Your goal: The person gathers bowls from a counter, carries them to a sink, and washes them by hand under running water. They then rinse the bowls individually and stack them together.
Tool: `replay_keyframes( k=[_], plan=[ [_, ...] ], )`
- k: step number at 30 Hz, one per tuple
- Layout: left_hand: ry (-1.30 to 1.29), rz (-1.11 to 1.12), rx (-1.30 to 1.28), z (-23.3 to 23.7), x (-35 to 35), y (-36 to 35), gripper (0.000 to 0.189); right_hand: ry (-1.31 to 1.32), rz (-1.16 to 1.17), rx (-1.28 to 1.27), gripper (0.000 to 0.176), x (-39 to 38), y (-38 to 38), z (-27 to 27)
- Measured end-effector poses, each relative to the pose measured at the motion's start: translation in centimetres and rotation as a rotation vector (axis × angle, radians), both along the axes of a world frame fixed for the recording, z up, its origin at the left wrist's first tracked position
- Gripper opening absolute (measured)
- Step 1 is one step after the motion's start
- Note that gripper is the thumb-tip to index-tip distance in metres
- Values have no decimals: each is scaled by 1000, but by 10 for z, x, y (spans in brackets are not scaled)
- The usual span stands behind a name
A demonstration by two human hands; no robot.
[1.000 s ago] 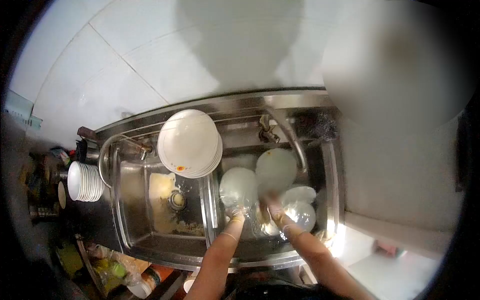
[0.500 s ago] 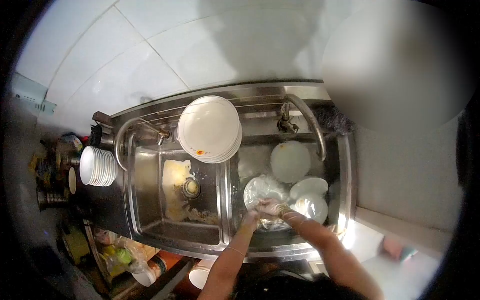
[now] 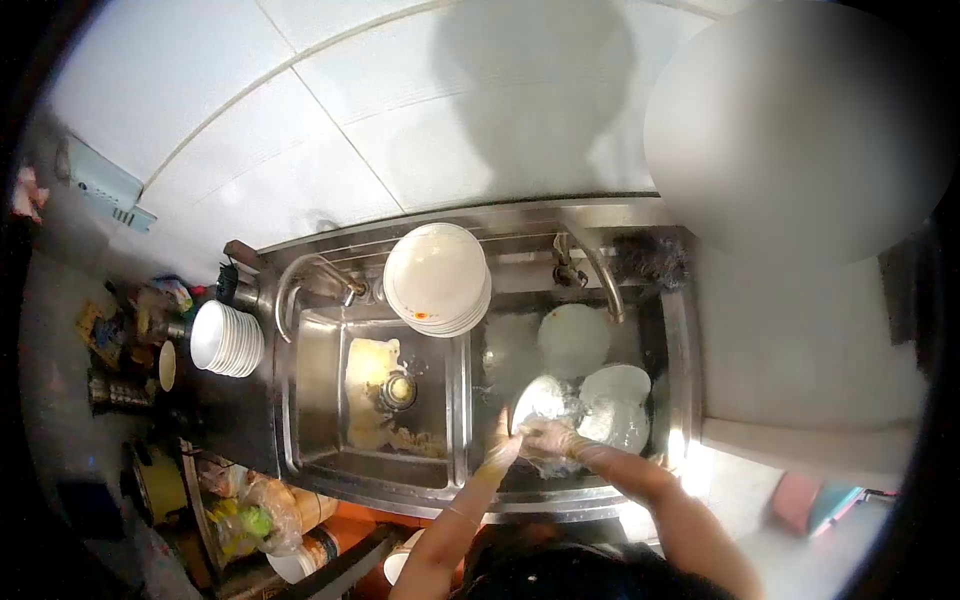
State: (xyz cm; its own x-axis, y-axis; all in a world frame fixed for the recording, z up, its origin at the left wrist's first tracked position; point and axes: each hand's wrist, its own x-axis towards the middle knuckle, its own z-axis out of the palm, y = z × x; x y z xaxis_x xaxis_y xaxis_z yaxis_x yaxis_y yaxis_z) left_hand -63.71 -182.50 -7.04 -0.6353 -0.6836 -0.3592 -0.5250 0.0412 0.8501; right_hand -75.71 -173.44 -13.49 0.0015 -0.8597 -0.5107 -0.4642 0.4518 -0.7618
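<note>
In the right basin of the steel sink [image 3: 462, 400], my left hand [image 3: 502, 440] grips the lower left edge of a wet white plate [image 3: 540, 399], which stands tilted. My right hand [image 3: 550, 438] is pressed to the same plate's lower part, its fingers closed; whatever lies in them is too blurred to tell. Both hands look gloved. To their right, white plates [image 3: 615, 392] overlap in the water, and another plate [image 3: 574, 338] lies underwater behind them.
A stack of white plates [image 3: 437, 278] rests at the back, over the divider. Curved faucets [image 3: 600, 268] arch over both basins. Yellowish food waste [image 3: 370, 372] lies round the left drain. Stacked bowls [image 3: 228, 339] stand left of the sink; bagged items [image 3: 268, 510] sit below.
The plate at my hands has tilted up, with my left hand now at its edge. The view has shifted, so the sink's left side appears further right and lower.
</note>
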Motion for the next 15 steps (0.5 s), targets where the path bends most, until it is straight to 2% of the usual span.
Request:
replay_keyframes(
  k=[1, 2, 3, 4, 5, 7, 8, 9, 11, 13, 14, 15],
  plan=[
    [-23, -141, -321, 4, 3, -6, 67, 79, -32, 97, 36, -1, 8, 23],
    [-119, -254, -346, 29, 2, -16, 66, 161, -66, 192, 33, -6, 15, 41],
    [-218, -367, -368, 54, -1, -27, 66, 272, -47, 184, 33, -11, 23, 49],
    [-295, -369, -342, 56, -3, -35, 67, 382, -28, 179, 34, -15, 34, 55],
    [-453, -460, -416, 108, -15, -42, 69, 493, -8, 173, 35, -21, 44, 57],
    [-201, -414, -712, 125, -9, -52, 71, 662, -26, 145, 33, -33, 62, 49],
    [-89, -358, -667, 121, -3, -60, 66, 745, -37, 133, 32, -38, 70, 45],
    [64, -233, -519, 123, 2, -71, 61, 714, -177, 198, 29, -45, 75, 55],
    [151, -22, -545, 174, -2, -81, 51, 639, -461, 333, 26, -57, 86, 84],
    [312, 238, -233, 158, 1, -105, 43, 511, -697, 289, 28, -67, 112, 61],
    [548, 359, 4, 173, -9, -108, 39, 443, -814, 263, 30, -70, 124, 44],
    [596, 344, 95, 202, -17, -110, 48, 458, -826, 296, 33, -71, 129, 27]
  ],
)
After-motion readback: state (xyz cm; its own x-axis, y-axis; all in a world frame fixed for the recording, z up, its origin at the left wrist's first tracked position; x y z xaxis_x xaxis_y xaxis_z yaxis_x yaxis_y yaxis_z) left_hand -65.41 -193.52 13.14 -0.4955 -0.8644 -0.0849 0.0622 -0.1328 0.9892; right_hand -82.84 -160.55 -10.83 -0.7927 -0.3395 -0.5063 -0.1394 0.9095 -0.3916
